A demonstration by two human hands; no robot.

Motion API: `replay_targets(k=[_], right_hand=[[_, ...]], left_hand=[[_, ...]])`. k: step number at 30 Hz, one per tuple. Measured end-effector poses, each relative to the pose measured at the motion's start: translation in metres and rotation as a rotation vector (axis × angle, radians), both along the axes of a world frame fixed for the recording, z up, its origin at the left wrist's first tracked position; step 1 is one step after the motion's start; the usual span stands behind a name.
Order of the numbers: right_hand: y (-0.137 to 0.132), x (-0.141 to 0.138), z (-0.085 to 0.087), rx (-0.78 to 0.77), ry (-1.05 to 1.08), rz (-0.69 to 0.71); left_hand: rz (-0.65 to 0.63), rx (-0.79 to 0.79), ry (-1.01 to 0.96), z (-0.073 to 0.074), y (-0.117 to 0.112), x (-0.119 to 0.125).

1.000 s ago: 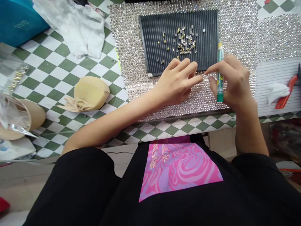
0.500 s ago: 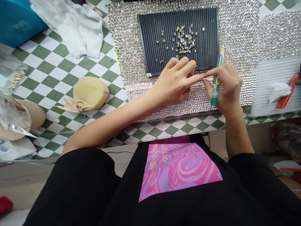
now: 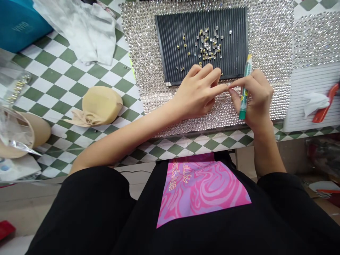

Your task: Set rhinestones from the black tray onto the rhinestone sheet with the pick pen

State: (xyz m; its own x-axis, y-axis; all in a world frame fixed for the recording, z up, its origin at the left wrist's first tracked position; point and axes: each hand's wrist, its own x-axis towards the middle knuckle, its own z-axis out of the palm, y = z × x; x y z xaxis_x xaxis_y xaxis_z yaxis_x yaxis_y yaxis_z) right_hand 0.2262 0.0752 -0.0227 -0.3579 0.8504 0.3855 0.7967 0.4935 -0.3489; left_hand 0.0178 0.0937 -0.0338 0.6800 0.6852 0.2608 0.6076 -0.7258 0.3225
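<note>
My left hand (image 3: 199,92) rests on a sheet covered with rhinestones (image 3: 148,71), fingers loosely curled, its fingertips meeting those of my right hand. My right hand (image 3: 255,95) is closed round a green pen-like tool (image 3: 244,88), which stands nearly upright, while its forefinger and thumb pinch toward the left fingertips. Whether a stone sits between the fingertips is too small to tell. Just beyond both hands lies a dark ribbed tray (image 3: 172,42) scattered with several loose rhinestones (image 3: 208,44).
A green-and-white checked table (image 3: 61,78) holds a tan rounded pad (image 3: 101,104), white cloth (image 3: 85,32), a blue box (image 3: 18,21) and clear plastic bags (image 3: 13,117) at the left. At the right lie a white ribbed sheet (image 3: 305,109), orange pliers (image 3: 325,106) and more rhinestone sheets (image 3: 316,39).
My right hand has drawn left toward my left hand, and the green tool has tilted slightly. The fingertips of both hands now meet. The left hand has hardly moved.
</note>
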Motion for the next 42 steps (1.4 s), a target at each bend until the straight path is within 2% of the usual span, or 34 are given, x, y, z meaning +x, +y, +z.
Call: replay_targets(k=[13,24,31,35,39,42], right_hand=[[0.003,0.002,-0.001,0.073,0.101,0.007],[0.003,0.003,-0.002,0.099,0.107,0.024],[0.004,0.003,-0.002,0.061,0.149,0.014],[0.003,0.002,0.001,0.010,0.176,-0.022],[0.001,0.001,0.001,0.002,0.258,-0.030],[0.002,0.004,-0.002,0.025,0.367,-0.053]], left_hand=[[-0.002,0.063,0.000,-0.003,0.001,0.002],[0.027,0.025,-0.034,0.000,0.003,0.002],[0.079,-0.045,-0.093,0.004,0.002,0.003],[0.092,0.003,-0.092,0.005,0.004,0.001],[0.087,0.032,-0.068,0.010,0.005,-0.002],[0.060,0.042,-0.078,0.019,-0.003,0.002]])
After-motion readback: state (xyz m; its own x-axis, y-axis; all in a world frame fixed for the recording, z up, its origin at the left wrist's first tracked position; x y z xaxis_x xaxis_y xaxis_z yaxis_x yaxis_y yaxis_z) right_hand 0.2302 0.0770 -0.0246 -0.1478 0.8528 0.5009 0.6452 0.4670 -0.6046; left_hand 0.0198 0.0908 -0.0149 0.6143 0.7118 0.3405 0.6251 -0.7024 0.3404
